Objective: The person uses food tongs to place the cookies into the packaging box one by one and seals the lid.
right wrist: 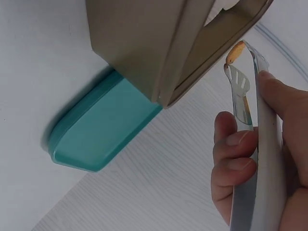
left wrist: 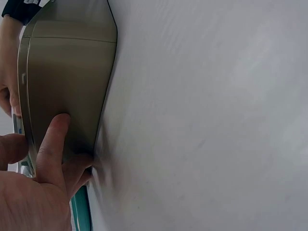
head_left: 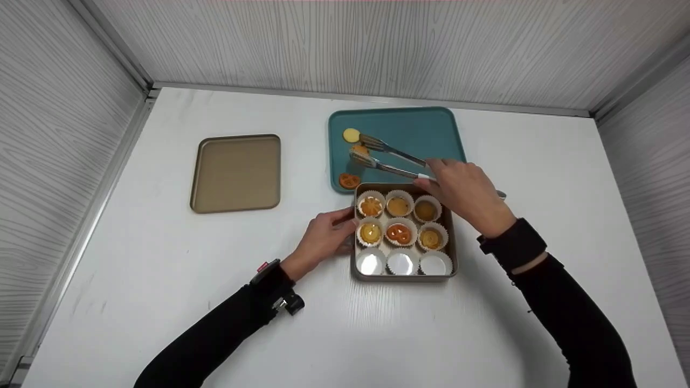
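Metal tongs (head_left: 401, 172) are in my right hand (head_left: 468, 194), thumb on one arm and fingers on the other. An orange-brown biscuit (right wrist: 235, 52) sits between their tips, above the teal tray (head_left: 409, 129). My left hand (head_left: 326, 237) touches the left side of a rectangular tin (head_left: 404, 278). In the left wrist view its index finger lies straight along the outer wall, the thumb by the rim. White paper cups (head_left: 401, 263) line the tin. Biscuits lie in the back and middle rows, including a pretzel-shaped one (head_left: 399, 234); the front cups show bare white bottoms.
A pale round biscuit (head_left: 351, 135) and a brown pretzel-shaped biscuit (head_left: 349, 181) lie along the teal tray's left side. A square gold-brown tray (head_left: 237, 173) is on the white table (head_left: 302, 345), further left. Grey wood-grain panels (head_left: 345, 48) wall in the table's back and sides.
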A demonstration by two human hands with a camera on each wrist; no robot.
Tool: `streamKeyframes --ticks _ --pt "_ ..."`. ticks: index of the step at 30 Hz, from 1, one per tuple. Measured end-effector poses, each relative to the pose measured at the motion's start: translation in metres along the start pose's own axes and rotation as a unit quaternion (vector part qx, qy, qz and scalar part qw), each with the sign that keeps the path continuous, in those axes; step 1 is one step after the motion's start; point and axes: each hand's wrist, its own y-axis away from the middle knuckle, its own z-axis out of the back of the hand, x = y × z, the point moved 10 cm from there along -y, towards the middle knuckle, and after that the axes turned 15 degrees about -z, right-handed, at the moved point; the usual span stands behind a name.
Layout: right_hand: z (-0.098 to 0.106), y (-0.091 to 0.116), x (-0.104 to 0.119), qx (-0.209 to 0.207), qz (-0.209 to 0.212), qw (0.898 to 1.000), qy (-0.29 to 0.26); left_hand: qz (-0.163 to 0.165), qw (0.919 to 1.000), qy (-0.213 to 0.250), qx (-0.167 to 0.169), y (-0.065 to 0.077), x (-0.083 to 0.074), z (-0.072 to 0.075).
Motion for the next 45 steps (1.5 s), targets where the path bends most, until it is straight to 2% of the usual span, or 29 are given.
streamKeyframes --ticks 12,19,28,33,38,45 --pt "0.019 0.031 -0.009 -0.008 0.007 1.000 -0.026 -0.002 1.0000 -0.004 0.006 -0.003 -0.001 -0.001" --pt "0.029 0.058 -0.012 -0.007 0.007 0.999 -0.046 -0.004 0.9999 -0.009 0.007 -0.003 -0.002 -0.001" --pt "0.031 0.093 -0.005 0.021 0.019 0.999 -0.034 -0.001 1.0000 -0.003 0.005 0.002 -0.002 0.002" --pt "0.032 0.104 -0.005 0.036 0.034 0.998 -0.028 -0.002 0.9999 -0.010 0.003 0.002 -0.001 0.003" --pt "0.026 0.114 -0.007 0.076 0.041 0.996 -0.025 -0.002 0.9999 -0.011 0.002 0.001 0.000 0.002" --pt "0.019 0.128 -0.002 0.108 0.079 0.990 -0.038 -0.001 1.0000 -0.010 -0.001 0.000 0.000 0.002"
